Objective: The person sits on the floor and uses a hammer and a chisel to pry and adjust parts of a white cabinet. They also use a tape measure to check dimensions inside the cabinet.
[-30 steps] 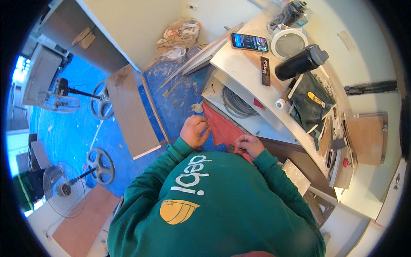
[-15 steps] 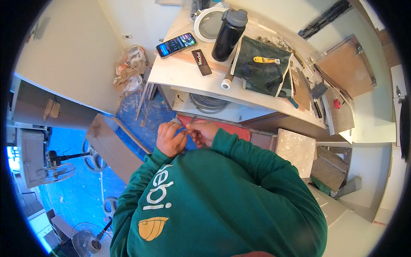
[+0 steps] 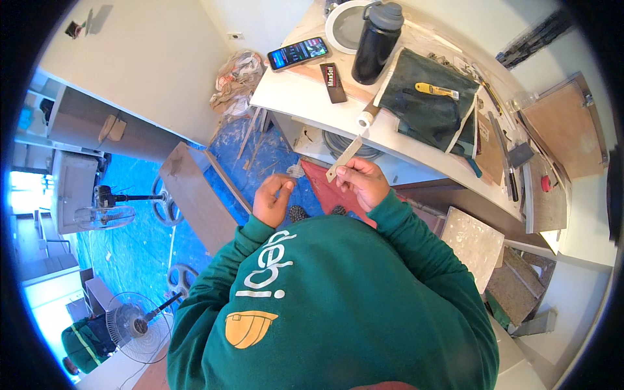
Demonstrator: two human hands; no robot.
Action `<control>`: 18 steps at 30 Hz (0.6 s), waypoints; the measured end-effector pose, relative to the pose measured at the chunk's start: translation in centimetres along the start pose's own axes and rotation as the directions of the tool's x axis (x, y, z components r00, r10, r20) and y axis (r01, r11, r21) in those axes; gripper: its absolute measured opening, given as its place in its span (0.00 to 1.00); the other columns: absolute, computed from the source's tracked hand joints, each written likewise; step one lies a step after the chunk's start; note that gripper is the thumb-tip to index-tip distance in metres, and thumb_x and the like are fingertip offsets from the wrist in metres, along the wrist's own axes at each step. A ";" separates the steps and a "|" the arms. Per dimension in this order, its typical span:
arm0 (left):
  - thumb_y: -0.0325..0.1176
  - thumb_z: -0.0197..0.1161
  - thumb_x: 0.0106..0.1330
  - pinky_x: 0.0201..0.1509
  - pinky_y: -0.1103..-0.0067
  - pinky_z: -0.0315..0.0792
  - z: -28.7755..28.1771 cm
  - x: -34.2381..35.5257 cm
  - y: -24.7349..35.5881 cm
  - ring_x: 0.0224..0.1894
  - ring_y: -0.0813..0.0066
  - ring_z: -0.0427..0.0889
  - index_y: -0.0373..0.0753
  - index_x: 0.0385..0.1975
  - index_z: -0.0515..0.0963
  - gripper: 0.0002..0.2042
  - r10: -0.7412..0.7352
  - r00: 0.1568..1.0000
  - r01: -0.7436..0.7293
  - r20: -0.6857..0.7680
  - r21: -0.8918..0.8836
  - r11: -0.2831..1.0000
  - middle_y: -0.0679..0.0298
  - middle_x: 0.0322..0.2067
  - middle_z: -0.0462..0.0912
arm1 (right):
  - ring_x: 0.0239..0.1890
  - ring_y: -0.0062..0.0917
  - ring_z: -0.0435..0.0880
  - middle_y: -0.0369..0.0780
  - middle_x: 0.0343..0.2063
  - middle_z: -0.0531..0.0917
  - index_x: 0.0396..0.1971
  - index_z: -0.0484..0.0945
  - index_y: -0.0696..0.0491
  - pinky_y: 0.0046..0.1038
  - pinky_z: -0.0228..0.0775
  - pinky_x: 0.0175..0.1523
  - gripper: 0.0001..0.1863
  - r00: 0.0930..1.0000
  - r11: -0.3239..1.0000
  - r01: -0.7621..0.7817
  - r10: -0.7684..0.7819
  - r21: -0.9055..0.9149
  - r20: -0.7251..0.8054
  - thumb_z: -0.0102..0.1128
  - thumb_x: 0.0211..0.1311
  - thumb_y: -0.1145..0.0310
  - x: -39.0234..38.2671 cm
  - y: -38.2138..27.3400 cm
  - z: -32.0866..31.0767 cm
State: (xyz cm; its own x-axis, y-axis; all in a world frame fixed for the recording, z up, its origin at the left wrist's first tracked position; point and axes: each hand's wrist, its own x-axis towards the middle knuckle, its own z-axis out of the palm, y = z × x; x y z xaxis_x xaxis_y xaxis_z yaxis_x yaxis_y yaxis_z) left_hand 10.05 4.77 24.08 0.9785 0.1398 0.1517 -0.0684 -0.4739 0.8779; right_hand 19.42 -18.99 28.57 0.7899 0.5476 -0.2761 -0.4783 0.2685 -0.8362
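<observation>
My right hand (image 3: 365, 184) pinches the lower end of a flat, straight, dull metal blade (image 3: 347, 156) with a small hole near that end, like a snap-off cutter blade. The blade slants up and away toward the counter edge. Left of it, my left hand (image 3: 271, 200) is closed, its thumb against the curled fingers; whatever lies inside is hidden. Beyond both hands, a yellow utility knife (image 3: 437, 91) rests on a dark folded cloth bag (image 3: 416, 117). A small dark flat packet (image 3: 334, 83) lies on the white counter (image 3: 286, 94).
A phone (image 3: 298, 53), a black bottle (image 3: 378, 45) and a cardboard tube (image 3: 368, 117) are on the counter. Coiled grey hose (image 3: 341, 144) sits beneath. Boards (image 3: 198, 192) lean at left over blue floor sheeting (image 3: 130, 253), near fans (image 3: 136, 325). A person in green (image 3: 88, 348) is far lower left.
My hands have come apart from being together. The right has moved right, raising the blade into clearer view; the left is now separate. My view has shifted, moving the counter rightward.
</observation>
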 end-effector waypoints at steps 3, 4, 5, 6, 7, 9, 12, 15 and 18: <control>0.36 0.54 0.74 0.42 0.75 0.73 2.0 -0.2 0.7 0.34 0.70 0.80 0.34 0.29 0.79 0.13 -0.263 0.953 0.301 0.152 -0.346 0.889 0.62 0.30 0.82 | 0.31 0.18 0.78 0.37 0.31 0.82 0.36 0.79 0.57 0.22 0.70 0.37 0.05 0.997 0.999 0.017 -0.019 0.028 0.075 0.60 0.66 0.70 -0.3 -0.5 -1.8; 0.38 0.54 0.74 0.43 0.75 0.73 2.4 0.1 1.3 0.34 0.70 0.80 0.34 0.30 0.79 0.15 -0.277 0.934 0.346 0.225 -0.381 0.857 0.62 0.30 0.82 | 0.32 0.18 0.78 0.37 0.31 0.82 0.36 0.79 0.57 0.22 0.70 0.38 0.05 0.996 0.999 0.020 -0.023 0.030 0.088 0.60 0.66 0.71 -0.6 -0.8 -2.2; 0.40 0.53 0.75 0.43 0.76 0.73 2.8 0.6 2.1 0.35 0.70 0.80 0.34 0.30 0.79 0.17 -0.281 0.910 0.392 0.305 -0.413 0.822 0.62 0.30 0.82 | 0.32 0.18 0.78 0.37 0.32 0.82 0.36 0.80 0.57 0.22 0.71 0.39 0.05 0.995 0.999 0.027 -0.029 0.031 0.093 0.60 0.66 0.71 -0.9 -1.2 -2.8; 0.42 0.52 0.75 0.44 0.75 0.73 3.2 1.0 2.8 0.36 0.70 0.80 0.34 0.31 0.79 0.18 -0.276 0.884 0.450 0.378 -0.529 0.719 0.61 0.32 0.82 | 0.31 0.18 0.78 0.36 0.30 0.82 0.35 0.80 0.57 0.21 0.70 0.38 0.05 0.995 0.999 0.046 -0.047 0.006 0.088 0.61 0.65 0.71 -1.3 -1.4 -3.0; 0.43 0.50 0.76 0.45 0.75 0.72 3.6 1.3 3.4 0.36 0.69 0.80 0.33 0.33 0.79 0.19 -0.256 0.854 0.508 0.452 -0.623 0.595 0.60 0.33 0.83 | 0.29 0.18 0.78 0.36 0.28 0.81 0.34 0.80 0.57 0.21 0.70 0.37 0.05 0.995 0.998 0.067 -0.066 -0.018 0.080 0.62 0.65 0.70 -1.6 -1.4 -2.7; 0.45 0.48 0.76 0.47 0.74 0.72 5.1 2.0 5.1 0.38 0.67 0.80 0.33 0.35 0.79 0.20 -0.193 0.808 0.580 0.556 -0.698 0.420 0.57 0.35 0.83 | 0.28 0.19 0.78 0.36 0.27 0.81 0.32 0.80 0.57 0.21 0.71 0.37 0.06 0.987 0.989 0.119 -0.109 -0.083 0.118 0.63 0.64 0.70 -2.0 -1.7 -3.1; 0.43 0.49 0.75 0.51 0.68 0.73 5.5 2.2 7.9 0.42 0.60 0.82 0.31 0.38 0.80 0.19 -0.114 0.744 0.649 0.658 -0.673 0.356 0.52 0.37 0.83 | 0.29 0.22 0.81 0.38 0.27 0.82 0.31 0.79 0.58 0.24 0.74 0.39 0.06 0.957 0.984 0.166 -0.144 -0.067 0.251 0.63 0.64 0.71 -2.6 -2.1 -3.7; 0.42 0.52 0.73 0.52 0.67 0.72 6.8 1.9 8.4 0.42 0.60 0.82 0.31 0.40 0.79 0.18 -0.055 0.706 0.689 0.706 -0.666 0.286 0.51 0.37 0.83 | 0.29 0.24 0.82 0.40 0.28 0.82 0.31 0.79 0.59 0.26 0.76 0.40 0.07 0.921 0.987 0.134 -0.157 0.087 0.357 0.62 0.65 0.71 -3.5 -2.9 -4.4; 0.40 0.56 0.71 0.50 0.68 0.72 7.9 2.2 8.5 0.41 0.61 0.81 0.32 0.40 0.79 0.15 -0.013 0.688 0.702 0.725 -0.661 0.265 0.53 0.36 0.82 | 0.32 0.25 0.83 0.41 0.30 0.82 0.31 0.79 0.60 0.27 0.76 0.42 0.07 0.914 0.980 0.183 -0.199 0.079 0.354 0.62 0.65 0.71 -4.0 -2.8 -5.6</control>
State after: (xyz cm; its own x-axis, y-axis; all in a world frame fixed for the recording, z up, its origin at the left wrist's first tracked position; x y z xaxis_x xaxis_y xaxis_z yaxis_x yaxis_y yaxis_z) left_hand 13.21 -5.84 28.30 0.8154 -0.5281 -0.2369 0.5402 0.5473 0.6393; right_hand 19.72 -26.39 29.35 0.6808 0.7279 0.0818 -0.3547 0.4254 -0.8326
